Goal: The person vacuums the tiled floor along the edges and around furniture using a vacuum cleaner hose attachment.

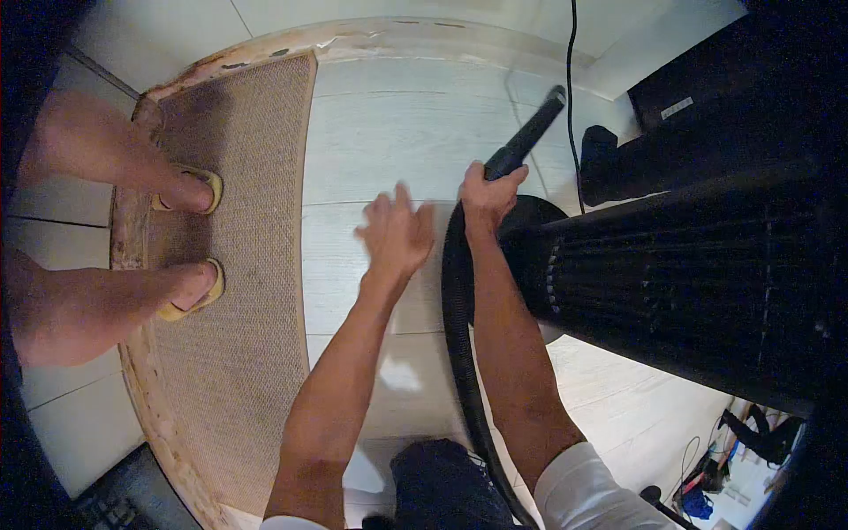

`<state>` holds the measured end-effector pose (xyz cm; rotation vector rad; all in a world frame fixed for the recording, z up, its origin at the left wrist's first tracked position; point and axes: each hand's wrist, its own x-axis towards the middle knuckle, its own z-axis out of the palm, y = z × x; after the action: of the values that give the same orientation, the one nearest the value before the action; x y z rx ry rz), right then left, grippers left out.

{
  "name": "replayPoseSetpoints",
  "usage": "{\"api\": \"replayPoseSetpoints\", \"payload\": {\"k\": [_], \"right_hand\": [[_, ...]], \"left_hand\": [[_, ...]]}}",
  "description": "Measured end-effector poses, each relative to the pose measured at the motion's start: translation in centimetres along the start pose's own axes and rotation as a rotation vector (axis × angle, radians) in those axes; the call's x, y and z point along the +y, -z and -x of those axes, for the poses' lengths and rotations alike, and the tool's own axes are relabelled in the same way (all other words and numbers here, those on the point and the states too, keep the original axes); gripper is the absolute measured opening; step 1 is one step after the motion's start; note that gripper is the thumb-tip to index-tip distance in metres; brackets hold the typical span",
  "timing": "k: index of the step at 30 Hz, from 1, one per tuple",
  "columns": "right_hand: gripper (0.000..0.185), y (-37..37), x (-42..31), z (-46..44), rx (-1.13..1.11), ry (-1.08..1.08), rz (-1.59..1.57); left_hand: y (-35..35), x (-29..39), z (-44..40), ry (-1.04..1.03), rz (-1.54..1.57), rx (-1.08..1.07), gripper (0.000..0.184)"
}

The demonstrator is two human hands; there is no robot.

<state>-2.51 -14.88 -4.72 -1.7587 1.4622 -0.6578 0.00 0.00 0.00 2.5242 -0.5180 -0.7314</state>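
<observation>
My right hand (493, 196) is wrapped round the near end of a black vacuum tube (530, 137), whose far end points up and to the right over the pale floor. From that hand a black ribbed hose (458, 344) curves down past my legs. My left hand (397, 234) is over the floor to the left, slightly blurred, with fingers spread and nothing in it.
A large black slatted appliance (662, 283) fills the right side. A black cable (572, 106) hangs beside the tube. On a brown woven mat (256, 265) stands another person in yellow slippers (212, 296). Assorted items (715, 468) lie at lower right.
</observation>
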Motion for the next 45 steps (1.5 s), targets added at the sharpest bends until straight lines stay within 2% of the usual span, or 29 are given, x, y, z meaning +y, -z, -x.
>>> {"api": "replayPoseSetpoints", "payload": {"k": [2, 4, 6, 9, 11, 12, 14, 16, 19, 21, 23, 24, 25, 26, 27, 28, 29, 30, 32, 35, 37, 39, 40, 41, 43, 45], "right_hand": [[0.089, -0.1, 0.3, -1.6, 0.108, -0.035, -0.171], [0.086, -0.3, -0.4, -2.9, 0.204, -0.013, -0.134], [0.082, -1.0, -0.4, -2.7, 0.277, -0.028, -0.106], [0.091, -1.4, -0.5, -4.0, 0.152, -0.038, -0.159], [0.083, -2.7, 0.2, -5.5, 0.002, 0.018, -0.308], [0.074, -3.0, -0.3, -5.3, 0.011, 0.003, -0.234], [0.071, -2.8, -0.7, -4.3, -0.022, 0.013, -0.253], [0.068, -2.5, -1.3, -2.7, -0.055, 0.030, -0.281], [0.075, -1.4, -2.2, 1.3, -0.126, 0.077, -0.179], [0.082, -0.4, -3.5, 4.4, -0.248, 0.082, -0.125], [0.085, -2.0, -3.1, 6.4, -0.219, 0.213, -0.108], [0.074, -2.6, -3.7, 7.3, -0.125, 0.290, -0.025], [0.074, -2.6, -4.1, 7.8, -0.123, 0.295, -0.039], [0.076, -2.4, -4.3, 8.5, -0.210, 0.303, -0.047], [0.078, -1.7, -4.9, 8.8, -0.297, 0.307, -0.054], [0.081, -1.2, -5.4, 8.9, -0.416, 0.303, -0.089], [0.074, -0.9, -5.9, 9.1, -0.436, 0.356, -0.103], [0.071, -0.4, -6.7, 9.5, -0.514, 0.383, -0.061], [0.063, 1.4, -8.6, 10.7, -0.677, 0.408, -0.008], [0.063, 2.9, -7.9, 12.2, -0.698, 0.432, 0.066], [0.059, 5.7, -6.3, 12.8, -0.686, 0.477, 0.084], [0.061, 10.0, -5.1, 13.0, -0.782, 0.479, 0.102], [0.062, 12.5, -4.5, 13.2, -0.840, 0.493, 0.067], [0.060, 14.6, -3.8, 13.6, -0.869, 0.489, 0.079], [0.060, 18.3, -2.6, 14.8, -0.947, 0.453, 0.085], [0.063, 21.4, -0.3, 16.8, -0.989, 0.422, 0.079]], "left_hand": [[-0.1, -2.4, 2.8, 0.035, -0.096, -0.058, 0.067], [-1.5, -4.5, 3.5, -0.203, -0.342, 0.029, 0.065], [-0.7, -4.7, 3.2, -0.160, -0.315, -0.023, 0.065], [-1.0, -4.6, 3.5, -0.150, -0.310, -0.040, 0.065], [-1.2, -4.6, 3.7, -0.177, -0.355, -0.011, 0.065], [-1.2, -4.6, 3.7, -0.165, -0.363, -0.023, 0.067], [-1.1, -4.9, 3.7, -0.150, -0.374, -0.031, 0.069], [-1.4, -5.4, 3.3, -0.220, -0.413, 0.006, 0.068], [-1.3, -5.5, 3.0, -0.200, -0.390, -0.034, 0.072], [-2.8, -7.2, 1.6, -0.218, -0.393, -0.045, 0.070], [-1.8, -7.1, 1.6, -0.235, -0.396, -0.047, 0.069], [-0.2, -6.4, 2.3, -0.218, -0.321, -0.121, 0.067], [1.2, -5.9, 2.9, -0.197, -0.247, -0.193, 0.066], [1.8, -5.8, 3.8, -0.255, -0.245, -0.081, 0.058], [2.4, -5.9, 4.6, -0.256, -0.254, -0.073, 0.058], [2.8, -6.5, 5.2, -0.114, -0.042, -0.044, 0.052], [2.8, -6.8, 6.0, 0.028, 0.169, -0.016, 0.047], [1.9, -7.4, 7.4, 0.028, 0.161, -0.015, 0.047], [-0.5, -9.3, 10.7, -0.053, 0.417, 0.258, 0.043], [-1.2, -10.3, 14.8, 0.045, 0.521, 0.276, 0.044], [-3.4, -13.4, 14.8, 0.077, 0.441, 0.344, 0.046], [-3.7, -14.2, 15.6, 0.205, 0.730, 0.206, 0.054], [-1.9, -11.9, 16.2, 0.267, 0.759, 0.137, 0.070], [-0.6, -9.6, 16.6, 0.269, 0.760, 0.145, 0.070], [1.3, -5.3, 17.3, 0.267, 1.035, 0.161, 0.086], [2.5, -2.1, 18.1, 0.271, 1.162, 0.073, 0.088]]}}
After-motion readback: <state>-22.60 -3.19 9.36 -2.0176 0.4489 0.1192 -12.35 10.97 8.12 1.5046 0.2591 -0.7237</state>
